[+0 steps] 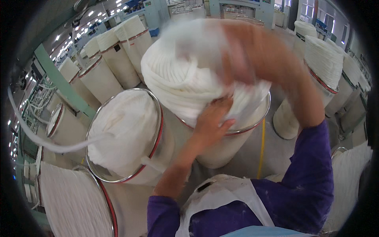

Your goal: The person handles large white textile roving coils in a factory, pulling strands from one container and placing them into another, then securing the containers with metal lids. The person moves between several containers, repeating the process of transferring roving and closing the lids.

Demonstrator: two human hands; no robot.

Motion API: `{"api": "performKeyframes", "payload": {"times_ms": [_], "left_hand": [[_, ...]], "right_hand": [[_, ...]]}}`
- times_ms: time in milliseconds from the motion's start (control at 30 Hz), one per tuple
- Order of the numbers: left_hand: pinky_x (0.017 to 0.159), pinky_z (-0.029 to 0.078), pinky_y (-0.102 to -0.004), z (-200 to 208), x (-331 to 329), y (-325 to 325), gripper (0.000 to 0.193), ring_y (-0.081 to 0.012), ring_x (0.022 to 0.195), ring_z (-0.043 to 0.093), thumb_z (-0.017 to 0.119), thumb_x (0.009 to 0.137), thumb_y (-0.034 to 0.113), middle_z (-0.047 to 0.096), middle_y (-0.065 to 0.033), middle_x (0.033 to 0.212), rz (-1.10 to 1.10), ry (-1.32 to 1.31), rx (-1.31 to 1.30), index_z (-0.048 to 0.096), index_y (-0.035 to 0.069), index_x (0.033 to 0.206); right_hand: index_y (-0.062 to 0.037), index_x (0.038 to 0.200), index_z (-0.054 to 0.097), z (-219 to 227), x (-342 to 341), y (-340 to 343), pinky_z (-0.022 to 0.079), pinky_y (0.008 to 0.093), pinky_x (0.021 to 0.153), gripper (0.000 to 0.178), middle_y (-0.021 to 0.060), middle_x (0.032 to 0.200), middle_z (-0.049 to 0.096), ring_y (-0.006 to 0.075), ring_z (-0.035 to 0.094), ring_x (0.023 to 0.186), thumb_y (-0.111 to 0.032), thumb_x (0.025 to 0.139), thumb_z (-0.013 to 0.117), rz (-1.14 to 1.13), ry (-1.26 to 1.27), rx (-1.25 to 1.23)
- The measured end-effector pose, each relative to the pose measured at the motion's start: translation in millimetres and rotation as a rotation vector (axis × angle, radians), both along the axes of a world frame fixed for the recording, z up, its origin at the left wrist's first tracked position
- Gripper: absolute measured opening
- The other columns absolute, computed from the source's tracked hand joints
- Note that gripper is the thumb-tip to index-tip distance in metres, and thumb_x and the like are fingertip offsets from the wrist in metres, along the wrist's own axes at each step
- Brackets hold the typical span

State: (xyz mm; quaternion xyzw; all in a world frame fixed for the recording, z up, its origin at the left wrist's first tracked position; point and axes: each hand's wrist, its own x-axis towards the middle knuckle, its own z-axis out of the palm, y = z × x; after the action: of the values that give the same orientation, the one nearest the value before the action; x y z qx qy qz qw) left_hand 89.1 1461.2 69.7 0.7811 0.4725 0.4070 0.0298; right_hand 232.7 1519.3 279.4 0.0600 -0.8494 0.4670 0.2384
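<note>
Right-hand grip (237, 59) at upper centre is too blurred to read, while the left hand (213, 123), thumb apart, should steady the coiled white fibre (169, 81) gently.

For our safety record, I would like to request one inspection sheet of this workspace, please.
Surface: grey floor with a yellow line.
Job's things: coiled white fibre piled above the rim of a large can.
Clutter: short loose strand outside the left neighbouring can.
Hands: left hand against the fibre near the rim; right hand above, blurred, grip unclear.
Cables: nothing seen for certain; a long white strand reaches that neighbouring can.
Surroundings: more cans, green post.
</note>
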Motion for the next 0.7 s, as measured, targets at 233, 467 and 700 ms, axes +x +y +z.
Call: {"api": "performKeyframes", "payload": {"times_ms": [233,467,700], "left_hand": [[0.107,0.036,-0.0574,-38.3,-54.2,-97.3,0.054,-0.0358,0.115,0.059,0.040,0.103,0.037,0.060,-0.0170,0.126,-0.719,-1.372,-0.437,0.040,0.002,0.144],[0.089,0.045,-0.0437,-132.2,-53.9,-181.1,0.066,-0.0236,0.074,0.055,0.028,0.102,0.054,0.053,-0.0060,0.071,-0.228,-1.826,-0.460,0.057,0.001,0.127],[0.106,0.035,-0.0343,-205.1,-35.0,-223.9,0.045,-0.0171,0.113,0.055,0.048,0.101,0.036,0.065,-0.0112,0.116,0.348,-1.280,-0.621,0.054,0.001,0.130]], "right_hand": [[-0.0016,0.116,0.060,-209.3,-8.0,-80.3,0.050,0.0323,0.074,0.034,0.0126,0.094,0.067,0.0183,0.065,0.085,-0.028,0.095,0.064,0.252,-0.585,-0.149],[-0.0055,0.140,0.043,-404.6,-19.1,-85.0,0.041,0.0372,0.100,0.061,0.0108,0.132,0.054,0.0214,0.050,0.122,-0.021,0.089,0.071,0.063,-0.530,-0.748],[-0.0076,0.145,0.038,-378.2,-49.9,-79.0,0.034,0.0370,0.107,0.072,0.0105,0.142,0.045,0.0221,0.035,0.137,-0.021,0.084,0.074,0.195,-0.378,-0.614]]}}
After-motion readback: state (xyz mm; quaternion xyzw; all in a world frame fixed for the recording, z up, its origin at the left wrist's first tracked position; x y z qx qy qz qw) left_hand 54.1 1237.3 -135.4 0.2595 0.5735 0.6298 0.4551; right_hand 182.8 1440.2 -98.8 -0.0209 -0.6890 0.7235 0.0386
